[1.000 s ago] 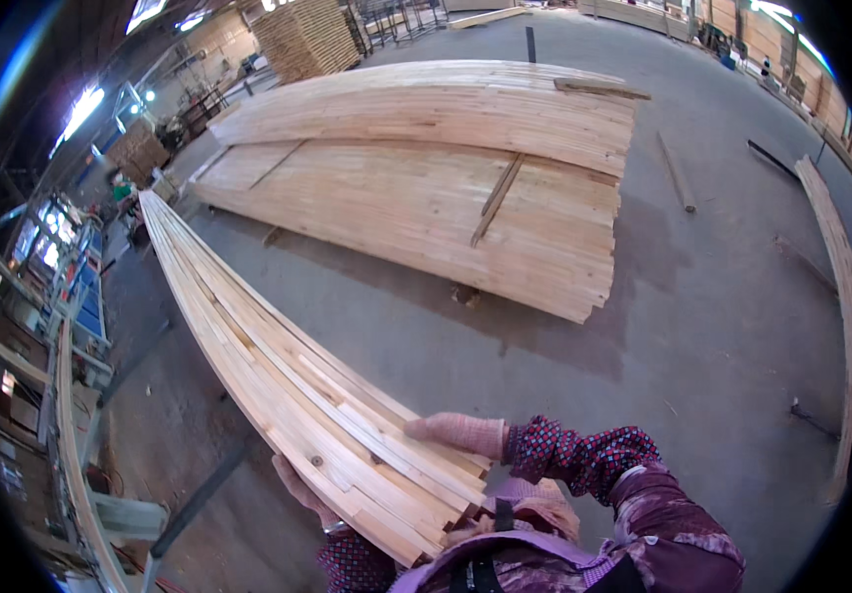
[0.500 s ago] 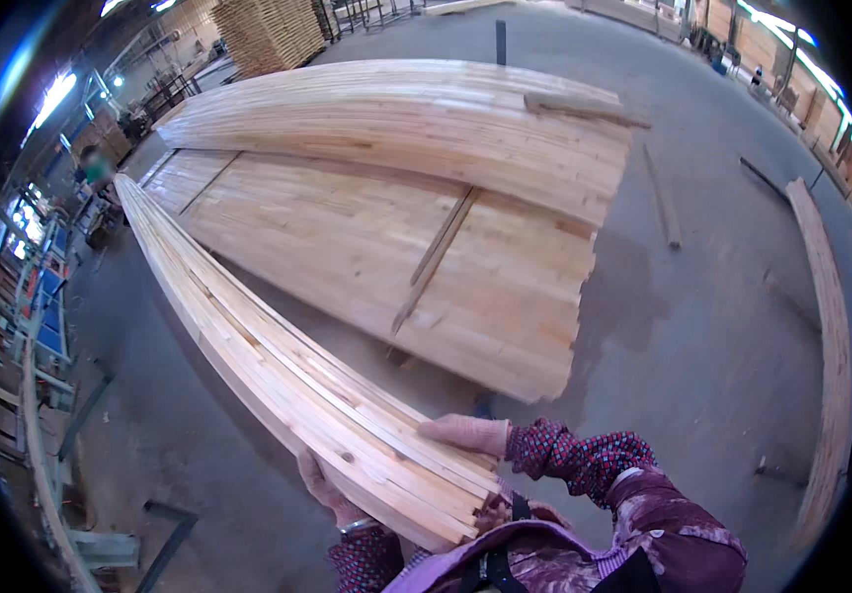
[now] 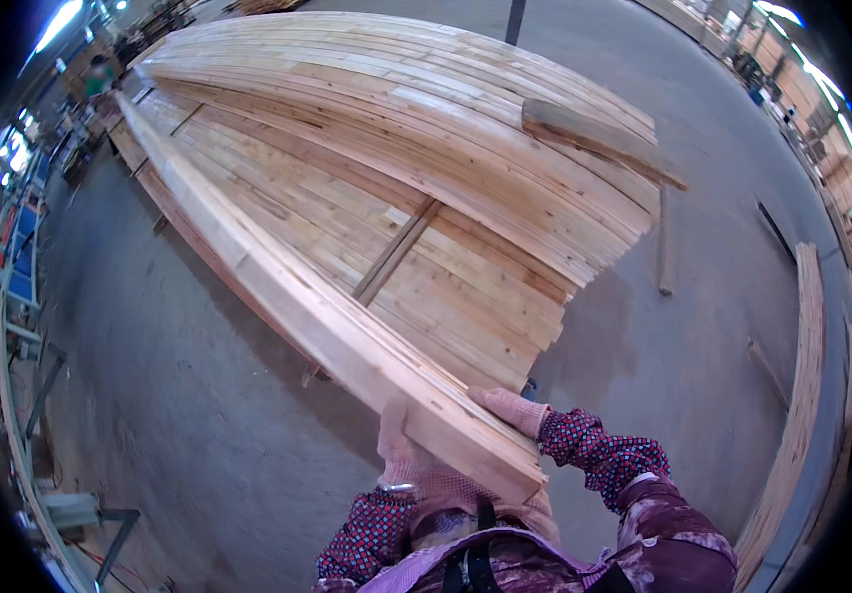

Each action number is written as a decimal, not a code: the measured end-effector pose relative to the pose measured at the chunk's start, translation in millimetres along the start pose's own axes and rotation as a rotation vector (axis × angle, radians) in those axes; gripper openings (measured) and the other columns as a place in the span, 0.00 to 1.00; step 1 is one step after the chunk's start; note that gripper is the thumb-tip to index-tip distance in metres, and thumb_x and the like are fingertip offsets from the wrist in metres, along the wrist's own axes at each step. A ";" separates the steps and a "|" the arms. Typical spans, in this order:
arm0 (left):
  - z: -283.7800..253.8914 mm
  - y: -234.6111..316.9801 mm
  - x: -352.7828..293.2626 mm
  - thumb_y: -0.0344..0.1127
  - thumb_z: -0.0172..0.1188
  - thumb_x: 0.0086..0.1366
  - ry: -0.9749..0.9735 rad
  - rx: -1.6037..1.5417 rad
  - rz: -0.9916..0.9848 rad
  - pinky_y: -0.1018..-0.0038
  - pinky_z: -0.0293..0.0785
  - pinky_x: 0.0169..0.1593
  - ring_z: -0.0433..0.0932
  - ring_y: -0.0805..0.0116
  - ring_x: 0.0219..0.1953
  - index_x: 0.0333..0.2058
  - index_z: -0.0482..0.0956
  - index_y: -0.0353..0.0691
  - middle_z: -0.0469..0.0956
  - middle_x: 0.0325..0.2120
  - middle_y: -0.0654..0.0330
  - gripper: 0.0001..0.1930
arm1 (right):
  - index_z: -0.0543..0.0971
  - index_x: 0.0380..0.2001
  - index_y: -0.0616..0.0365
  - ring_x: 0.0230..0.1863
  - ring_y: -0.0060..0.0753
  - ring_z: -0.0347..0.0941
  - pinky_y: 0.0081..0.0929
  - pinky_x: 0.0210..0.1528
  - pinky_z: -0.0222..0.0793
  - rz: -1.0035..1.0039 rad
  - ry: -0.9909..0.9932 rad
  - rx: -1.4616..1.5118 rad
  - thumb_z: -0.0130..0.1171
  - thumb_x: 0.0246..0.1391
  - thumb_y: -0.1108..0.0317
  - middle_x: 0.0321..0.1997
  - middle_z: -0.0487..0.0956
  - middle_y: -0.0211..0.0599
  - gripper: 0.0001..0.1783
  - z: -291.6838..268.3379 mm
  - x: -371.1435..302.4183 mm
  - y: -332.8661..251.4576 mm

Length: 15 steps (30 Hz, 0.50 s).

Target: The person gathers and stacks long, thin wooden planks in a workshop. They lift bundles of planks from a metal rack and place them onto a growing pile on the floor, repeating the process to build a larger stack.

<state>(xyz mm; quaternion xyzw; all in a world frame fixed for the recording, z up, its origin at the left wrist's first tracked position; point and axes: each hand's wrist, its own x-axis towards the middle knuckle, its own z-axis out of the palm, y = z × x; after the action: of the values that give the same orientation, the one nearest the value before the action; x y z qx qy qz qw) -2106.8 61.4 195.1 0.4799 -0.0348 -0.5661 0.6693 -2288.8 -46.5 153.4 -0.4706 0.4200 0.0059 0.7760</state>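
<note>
My left hand (image 3: 401, 450), in a pink knit glove, presses up against the near left side of a long bundle of pale wooden boards (image 3: 347, 341). On the opposite side, my gloved right hand (image 3: 511, 407) grips the bundle close to its near end. The bundle stands tilted, a broad face turned toward the left. It stretches away to the far left, where a person (image 3: 100, 79) in green is at its other end. Just beyond it lies a wide layer of boards (image 3: 287, 198), with a higher stack of boards (image 3: 396, 119) behind.
A dark wooden crosspiece (image 3: 396, 252) lies across the lower layer. One rough timber piece (image 3: 594, 138) rests on the higher stack. On the floor are a stick (image 3: 666, 242) and a long plank (image 3: 786, 425) at right. Blue machinery (image 3: 23, 252) lines the left side.
The bundle has tipped from lying flat to standing on edge and shifted right, up against the lower layer of boards. Both hands moved right with it, and the view has turned.
</note>
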 end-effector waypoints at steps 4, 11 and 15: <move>119.0 -50.0 96.8 0.47 0.54 0.70 0.045 -0.214 -0.033 0.61 0.68 0.63 0.72 0.57 0.58 0.62 0.64 0.30 0.71 0.57 0.49 0.30 | 0.78 0.56 0.62 0.50 0.25 0.74 0.27 0.57 0.70 -0.247 0.223 -0.248 0.46 0.69 0.42 0.50 0.82 0.33 0.33 -160.1 63.8 21.8; 236.8 -157.2 291.9 0.42 0.62 0.66 0.084 -0.237 -0.034 0.63 0.75 0.58 0.78 0.62 0.52 0.55 0.74 0.37 0.79 0.49 0.55 0.22 | 0.77 0.58 0.59 0.53 0.31 0.75 0.29 0.60 0.67 0.036 -0.033 0.073 0.46 0.69 0.45 0.53 0.80 0.36 0.30 -400.0 152.0 -6.7; 293.0 -188.7 366.6 0.41 0.61 0.65 0.036 -0.015 -0.044 0.59 0.77 0.51 0.75 0.64 0.49 0.47 0.75 0.45 0.75 0.43 0.60 0.14 | 0.78 0.56 0.58 0.50 0.27 0.76 0.28 0.57 0.70 -0.270 -0.076 0.178 0.48 0.69 0.50 0.50 0.81 0.33 0.26 -500.6 190.2 26.6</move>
<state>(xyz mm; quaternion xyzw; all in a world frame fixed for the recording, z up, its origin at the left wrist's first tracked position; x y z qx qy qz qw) -2285.6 -386.2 41.6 0.4855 -0.0077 -0.5721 0.6610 -2500.0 -473.3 -93.2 -0.4518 0.3219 -0.1178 0.8237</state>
